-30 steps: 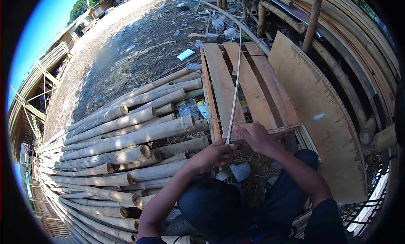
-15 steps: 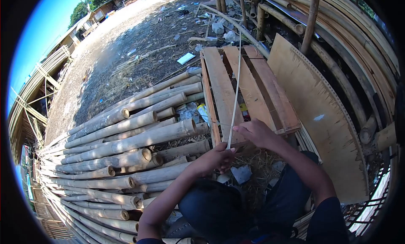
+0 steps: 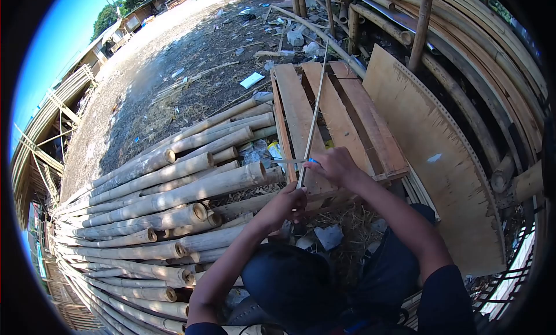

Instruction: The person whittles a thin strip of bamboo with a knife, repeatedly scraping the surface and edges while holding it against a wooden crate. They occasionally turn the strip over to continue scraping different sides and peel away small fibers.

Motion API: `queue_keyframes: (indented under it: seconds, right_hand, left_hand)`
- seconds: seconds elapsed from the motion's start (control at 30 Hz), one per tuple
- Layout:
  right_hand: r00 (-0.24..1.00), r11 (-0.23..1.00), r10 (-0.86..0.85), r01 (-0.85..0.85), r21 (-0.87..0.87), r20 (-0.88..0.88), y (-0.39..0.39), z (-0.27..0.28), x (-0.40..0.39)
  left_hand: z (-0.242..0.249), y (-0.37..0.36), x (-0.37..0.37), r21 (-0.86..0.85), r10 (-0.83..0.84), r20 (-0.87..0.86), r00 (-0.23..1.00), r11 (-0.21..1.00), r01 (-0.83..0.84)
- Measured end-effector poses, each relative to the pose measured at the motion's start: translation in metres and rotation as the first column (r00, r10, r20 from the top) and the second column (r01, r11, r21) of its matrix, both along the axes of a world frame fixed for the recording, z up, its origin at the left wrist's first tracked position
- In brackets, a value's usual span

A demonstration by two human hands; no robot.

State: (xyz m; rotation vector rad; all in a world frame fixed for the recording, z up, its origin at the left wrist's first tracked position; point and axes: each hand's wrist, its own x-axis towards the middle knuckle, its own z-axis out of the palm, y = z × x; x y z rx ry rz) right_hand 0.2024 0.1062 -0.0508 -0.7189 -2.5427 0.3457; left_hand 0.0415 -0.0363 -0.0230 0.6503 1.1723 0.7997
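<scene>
A long, thin bamboo strip (image 3: 316, 110) slants up and away over the wooden slatted platform (image 3: 292, 94). Near its lower end, my left hand (image 3: 282, 209) is closed around it, low by the platform's front corner. My right hand (image 3: 337, 166) grips a knife (image 3: 285, 161) with a bit of blue showing at the handle. The blade points left and crosses the strip just above my left hand. My dark-clothed knees are below both hands.
Stacked bamboo poles (image 3: 174, 193) fill the left side, cut ends toward me. A curved plywood sheet (image 3: 425, 155) leans at the right, with bamboo racks (image 3: 452, 86) behind it. Litter and a white piece (image 3: 252, 80) lie on the dirt ground beyond.
The strip's lower end and my left hand have shifted left, so the strip slants more. My right hand has turned, and the knife blade now shows clearly across the strip.
</scene>
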Motion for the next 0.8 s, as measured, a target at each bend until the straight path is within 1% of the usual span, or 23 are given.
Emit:
queue_keyframes:
  seconds: [0.03,0.07,0.1,0.13,0.17,0.2,0.23,0.27,0.3,0.37,0.4,0.43,0.47,0.5,0.53,0.6,0.67,0.73,0.77,0.8]
  right_hand:
    - [1.000,1.000,-0.004,0.004,0.002,-0.003,0.009,-0.001,0.001]
    - [0.986,0.986,-0.164,0.164,-0.025,0.004,0.023,-0.001,0.006]
    - [0.948,0.946,-0.318,0.319,-0.052,0.015,0.039,-0.002,0.013]
    - [0.926,0.924,-0.375,0.378,-0.062,0.048,0.060,-0.003,0.032]
    - [0.900,0.899,-0.428,0.433,-0.063,0.075,0.079,-0.001,0.044]
    - [0.903,0.902,-0.424,0.428,-0.056,0.066,0.081,0.006,0.041]
    - [0.918,0.919,-0.385,0.390,-0.055,0.093,0.075,0.012,0.043]
    - [0.929,0.932,-0.347,0.356,-0.065,0.127,0.064,0.015,0.048]
    - [0.928,0.931,-0.349,0.359,-0.064,0.131,0.051,0.019,0.048]
    - [0.975,0.954,-0.213,0.221,-0.202,0.060,0.020,0.027,0.039]
    - [0.975,0.954,-0.214,0.222,-0.200,0.065,0.005,0.028,0.038]
    - [0.992,0.968,-0.122,0.127,-0.216,0.038,-0.010,0.027,0.036]
    - [1.000,0.972,-0.027,0.028,-0.232,0.008,-0.018,0.025,0.035]
    - [1.000,0.971,-0.021,0.023,-0.239,0.009,-0.019,0.022,0.034]
    - [0.999,0.974,-0.032,0.026,-0.227,-0.023,-0.020,0.017,0.033]
    - [0.997,0.977,-0.045,0.031,-0.209,-0.062,-0.006,0.001,0.030]
    - [0.973,0.965,-0.226,0.217,-0.144,-0.046,0.039,-0.015,0.033]
    - [0.902,0.905,-0.414,0.422,-0.045,0.121,0.072,-0.003,0.041]
    - [0.902,0.905,-0.418,0.424,-0.042,0.111,0.088,-0.002,0.047]
    - [0.886,0.891,-0.452,0.454,0.009,0.101,0.105,-0.008,0.053]
  left_hand:
    - [0.001,0.002,-0.002,0.023,-0.005,0.073,0.997,1.000,0.003]
    - [0.003,-0.001,0.000,0.026,-0.008,0.070,0.997,1.000,0.006]
    - [0.014,-0.009,0.008,-0.005,-0.078,0.061,0.995,0.997,0.078]
    - [0.023,-0.017,0.012,-0.040,-0.147,0.050,0.988,0.988,0.149]
    - [0.032,-0.018,0.012,-0.033,-0.145,0.038,0.989,0.989,0.146]
    - [0.038,-0.017,0.014,-0.005,-0.134,0.006,0.991,0.991,0.134]
    - [0.039,-0.020,0.016,0.009,-0.121,-0.015,0.992,0.993,0.122]
    - [0.031,-0.017,0.010,0.017,-0.107,0.013,0.994,0.994,0.107]
    - [0.028,-0.017,0.010,0.016,-0.110,0.017,0.994,0.994,0.109]
    - [0.025,-0.012,0.010,0.028,-0.136,-0.118,0.984,0.990,0.140]
    - [0.028,-0.012,0.012,0.048,-0.156,-0.122,0.980,0.985,0.163]
    - [0.029,-0.012,0.011,0.045,-0.155,-0.118,0.981,0.986,0.161]
    - [0.031,-0.012,0.010,0.033,-0.159,-0.076,0.984,0.986,0.162]
    - [0.032,-0.013,0.010,0.021,-0.161,-0.035,0.986,0.987,0.162]
    - [0.033,-0.017,0.010,0.014,-0.159,-0.035,0.987,0.987,0.159]
    - [0.038,-0.019,0.013,0.024,-0.226,-0.088,0.970,0.973,0.229]
    - [0.042,-0.024,0.019,0.012,-0.261,-0.091,0.961,0.965,0.263]
    - [0.051,-0.031,0.025,-0.030,-0.300,-0.078,0.951,0.954,0.299]
    - [0.055,-0.035,0.027,-0.026,-0.302,-0.088,0.949,0.953,0.301]
    - [0.058,-0.038,0.028,-0.010,-0.291,-0.093,0.952,0.957,0.291]
